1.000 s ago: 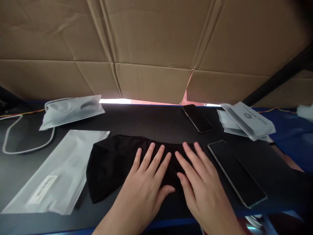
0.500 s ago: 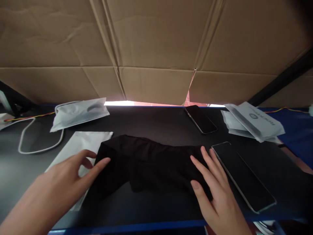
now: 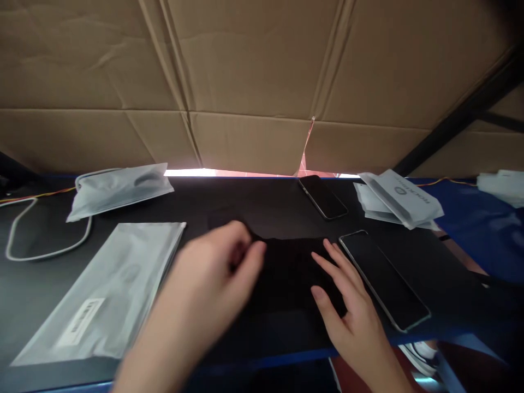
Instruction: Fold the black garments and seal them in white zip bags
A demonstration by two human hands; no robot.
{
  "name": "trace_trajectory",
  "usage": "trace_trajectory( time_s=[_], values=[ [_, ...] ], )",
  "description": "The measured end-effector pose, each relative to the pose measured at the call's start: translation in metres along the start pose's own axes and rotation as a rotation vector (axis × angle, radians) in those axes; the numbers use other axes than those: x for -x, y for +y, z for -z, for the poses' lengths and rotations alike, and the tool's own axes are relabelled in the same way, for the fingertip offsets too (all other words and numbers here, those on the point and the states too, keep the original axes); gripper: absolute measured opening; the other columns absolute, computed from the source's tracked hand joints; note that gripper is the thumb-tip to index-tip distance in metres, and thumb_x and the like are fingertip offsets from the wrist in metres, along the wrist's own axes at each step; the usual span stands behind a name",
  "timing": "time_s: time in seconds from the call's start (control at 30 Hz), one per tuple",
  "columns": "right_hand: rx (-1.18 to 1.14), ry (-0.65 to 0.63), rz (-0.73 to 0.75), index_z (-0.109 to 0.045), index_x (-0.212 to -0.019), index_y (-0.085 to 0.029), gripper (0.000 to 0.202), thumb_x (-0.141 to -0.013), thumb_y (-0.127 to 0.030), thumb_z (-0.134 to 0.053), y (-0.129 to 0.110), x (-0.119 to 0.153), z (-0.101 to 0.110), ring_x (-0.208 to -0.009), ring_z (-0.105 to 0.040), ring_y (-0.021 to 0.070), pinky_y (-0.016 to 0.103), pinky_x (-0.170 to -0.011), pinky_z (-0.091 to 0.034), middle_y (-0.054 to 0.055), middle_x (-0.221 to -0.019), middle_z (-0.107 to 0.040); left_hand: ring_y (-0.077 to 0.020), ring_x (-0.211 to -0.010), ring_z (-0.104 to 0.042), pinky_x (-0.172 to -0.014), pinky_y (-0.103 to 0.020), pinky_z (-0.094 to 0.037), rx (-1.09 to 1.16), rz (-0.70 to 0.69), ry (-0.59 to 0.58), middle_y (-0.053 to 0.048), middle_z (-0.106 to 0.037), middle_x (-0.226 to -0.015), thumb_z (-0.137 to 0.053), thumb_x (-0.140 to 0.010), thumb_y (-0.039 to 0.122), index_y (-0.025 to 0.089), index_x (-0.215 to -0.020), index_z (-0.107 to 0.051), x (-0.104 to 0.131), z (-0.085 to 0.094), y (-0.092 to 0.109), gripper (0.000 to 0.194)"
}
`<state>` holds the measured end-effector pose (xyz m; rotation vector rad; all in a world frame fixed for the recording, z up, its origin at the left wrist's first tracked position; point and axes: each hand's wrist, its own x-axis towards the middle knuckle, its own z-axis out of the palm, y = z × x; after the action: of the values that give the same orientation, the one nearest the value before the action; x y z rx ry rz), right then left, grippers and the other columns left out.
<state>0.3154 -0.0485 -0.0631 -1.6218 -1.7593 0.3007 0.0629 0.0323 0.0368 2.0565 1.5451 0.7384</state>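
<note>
The black cloth (image 3: 284,270) stretches parallel to the near edge of the desk (image 3: 254,197), left end seemingly pinched in the curled, blurred left hand (image 3: 208,267), right end beneath the splayed right hand (image 3: 352,308)

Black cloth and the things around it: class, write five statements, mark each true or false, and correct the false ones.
1. The right hand lies over the black cloth. True.
2. The right hand is clenched in a tight fist. False: its fingers are extended and spread.
3. The left hand has its fingers curled. True.
4. The labelled white bag and the larger phone lie on opposite sides of the black cloth. True.
5. The larger phone rests on the labelled white bag. False: they lie apart.
</note>
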Motion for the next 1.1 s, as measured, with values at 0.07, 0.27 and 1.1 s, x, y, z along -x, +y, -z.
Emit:
trace_trajectory(
  time_s=[0.07, 0.27, 1.1],
  values=[
    [0.004, 0.016, 0.014, -0.057, -0.158, -0.039, 0.047, -0.111, -0.044, -0.059, 0.0, 0.0, 0.001, -0.162, -0.042, 0.0367, 0.07, -0.127, -0.04, 0.004, -0.175, -0.047, -0.0148, -0.058, -0.058, -0.052, -0.027, -0.038, 0.042, -0.079, -0.135, 0.003, -0.065, -0.071, -0.063, -0.104, 0.044, 0.024, -0.08, -0.061, -0.001, -0.021, 0.018, 0.031],
    [-0.056, 0.078, -0.036, -0.061, -0.153, -0.041, 0.041, -0.113, -0.038, -0.054, -0.001, -0.001, 0.004, -0.16, -0.045, 0.0341, 0.067, -0.128, -0.041, 0.001, -0.172, -0.05, -0.0272, -0.13, -0.067, -0.107, -0.041, -0.056, -0.019, -0.341, 0.084, -0.009, -0.072, -0.136, -0.053, -0.112, 0.035, 0.026, -0.129, -0.071, 0.01, -0.026, -0.016, 0.026],
    [-0.236, 0.148, -0.182, -0.074, -0.135, -0.04, 0.028, -0.112, -0.043, -0.057, 0.009, -0.002, 0.005, -0.147, -0.06, 0.0313, 0.058, -0.121, -0.051, 0.003, -0.157, -0.065, -0.0213, -0.053, -0.056, -0.056, -0.036, -0.035, -0.314, 0.226, -0.244, 0.0, -0.057, -0.056, -0.046, -0.096, 0.064, 0.027, -0.061, -0.049, 0.007, 0.01, -0.061, 0.051]
  ],
)
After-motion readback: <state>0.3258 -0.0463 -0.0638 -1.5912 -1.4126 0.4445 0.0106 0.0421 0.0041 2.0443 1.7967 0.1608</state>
